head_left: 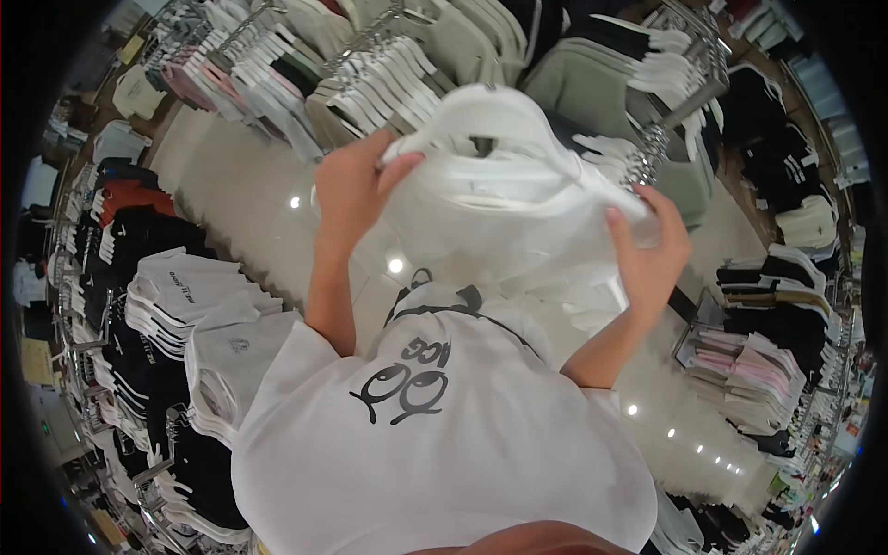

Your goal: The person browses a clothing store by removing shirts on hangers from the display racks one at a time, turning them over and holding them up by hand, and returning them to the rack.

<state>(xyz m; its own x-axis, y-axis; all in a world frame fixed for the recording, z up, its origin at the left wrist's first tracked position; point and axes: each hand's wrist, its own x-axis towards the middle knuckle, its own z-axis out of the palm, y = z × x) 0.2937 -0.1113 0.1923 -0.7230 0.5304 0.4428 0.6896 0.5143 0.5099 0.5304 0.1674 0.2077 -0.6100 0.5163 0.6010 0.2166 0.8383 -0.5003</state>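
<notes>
A white T-shirt (472, 236) hangs on a broad white hanger (490, 106), held up in front of my body. My left hand (361, 185) pinches its left shoulder, thumb on the near side and fingers behind. At the opposite shoulder my right hand (652, 245) is closed on the shirt, its thumb pointing up along the cloth. The hanger's arched top rises between my hands, and the round neckline sags below it. The lower part of the shirt is blurred and pale against the floor.
Just beyond the hanger stands a metal rack (708, 88) with grey-green tops (578, 88) and white hangers. White and grey T-shirts (199, 301) hang at my left. Pink and dark clothes (749, 370) hang at my right. Shiny tiled floor (250, 199) lies between the racks.
</notes>
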